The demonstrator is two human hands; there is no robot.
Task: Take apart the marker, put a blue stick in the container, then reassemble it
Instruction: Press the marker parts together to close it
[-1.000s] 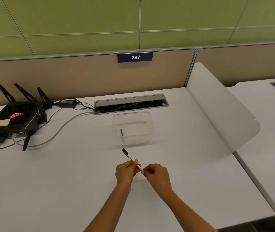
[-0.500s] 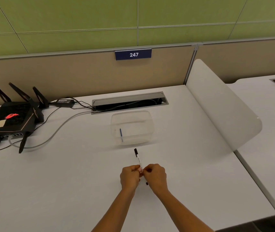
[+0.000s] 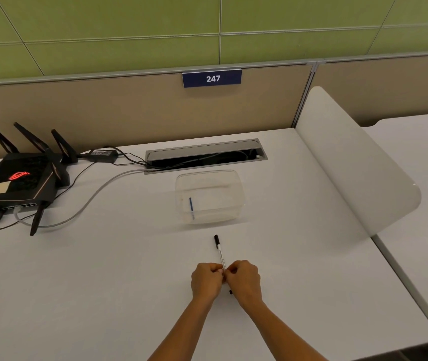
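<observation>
- The marker [image 3: 220, 252] is held low over the desk [image 3: 103, 282], pointing away from the person, black cap at the far end; its near end is hidden between the two hands.
- The left hand [image 3: 206, 280] and right hand [image 3: 244, 278] are closed around the near end of the barrel, fingertips meeting.
- A small dark piece shows just below the right hand; what it is cannot be told.
- The blue stick [image 3: 190, 204] already lies in the clear container [image 3: 209, 196], which stands beyond the marker.
- The step in hand is judged to be reassembly: seating the end piece.
- The next move calls for a straight axial push, parts kept aligned.
</observation>
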